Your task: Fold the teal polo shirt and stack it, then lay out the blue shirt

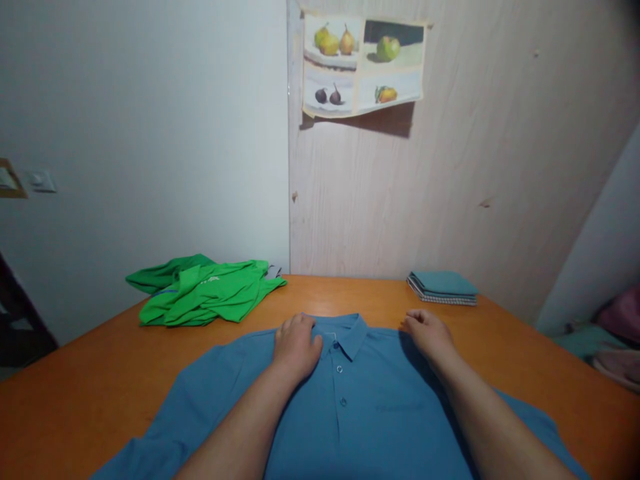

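Note:
A blue polo shirt (360,407) lies spread face up on the orange table (75,393), collar toward the wall, buttons showing down the middle. My left hand (296,345) rests on the shirt just left of the collar, fingers curled down onto the cloth. My right hand (428,332) sits at the shirt's right shoulder edge, fingers bent and pressed on the fabric. Both forearms reach in from the near edge over the shirt's body.
A crumpled green shirt (205,291) lies at the table's back left. A small stack of folded cloths (443,287) sits at the back right near the wooden wall. A fruit picture (363,63) hangs above. Pink and teal items (615,340) lie off to the right.

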Motion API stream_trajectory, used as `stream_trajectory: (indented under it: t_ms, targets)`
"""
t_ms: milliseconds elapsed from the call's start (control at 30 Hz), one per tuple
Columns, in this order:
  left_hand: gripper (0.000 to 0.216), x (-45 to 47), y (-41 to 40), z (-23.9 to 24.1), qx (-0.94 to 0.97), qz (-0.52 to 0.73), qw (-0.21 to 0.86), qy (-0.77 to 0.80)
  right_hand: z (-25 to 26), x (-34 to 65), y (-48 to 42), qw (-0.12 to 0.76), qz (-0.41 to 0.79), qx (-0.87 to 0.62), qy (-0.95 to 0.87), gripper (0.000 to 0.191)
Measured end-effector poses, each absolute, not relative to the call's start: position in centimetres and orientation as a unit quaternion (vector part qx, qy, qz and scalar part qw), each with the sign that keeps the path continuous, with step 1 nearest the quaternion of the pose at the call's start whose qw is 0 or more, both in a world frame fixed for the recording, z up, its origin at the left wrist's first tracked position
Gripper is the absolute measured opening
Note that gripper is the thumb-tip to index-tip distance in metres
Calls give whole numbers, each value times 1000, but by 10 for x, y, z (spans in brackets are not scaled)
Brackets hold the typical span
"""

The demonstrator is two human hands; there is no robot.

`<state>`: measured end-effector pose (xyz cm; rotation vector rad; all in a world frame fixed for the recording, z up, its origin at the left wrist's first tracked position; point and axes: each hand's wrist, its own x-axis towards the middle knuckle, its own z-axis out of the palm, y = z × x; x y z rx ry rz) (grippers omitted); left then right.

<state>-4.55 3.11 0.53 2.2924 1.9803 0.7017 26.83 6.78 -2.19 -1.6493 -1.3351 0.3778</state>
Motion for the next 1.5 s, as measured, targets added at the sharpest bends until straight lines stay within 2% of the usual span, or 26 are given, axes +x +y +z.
stream_trajectory:
  t_ms: [300,633,833,967,1067,1200,1500]
  targets:
    - [29,-48,41,-6,760,253,38,597,-14,260,54,270,73,-764,-582,9]
    - [38,-49,41,-8,761,185,33,621,-3,256,50,198,14,-818,-540,27]
    - [42,-48,39,-5,754,166,34,635,-3,252,50,189,-3,-810,-555,25]
    - [44,-48,38,-4,753,162,37,637,-4,246,54,252,-14,-740,-623,23]
    - [43,-47,37,-5,751,169,36,637,-8,234,55,283,26,-668,-687,24]
    - [40,-45,37,-3,744,187,25,641,-15,220,53,258,75,-628,-730,26]
    - [32,-43,36,-4,764,220,23,606,-17,214,57,231,72,-693,-679,28]
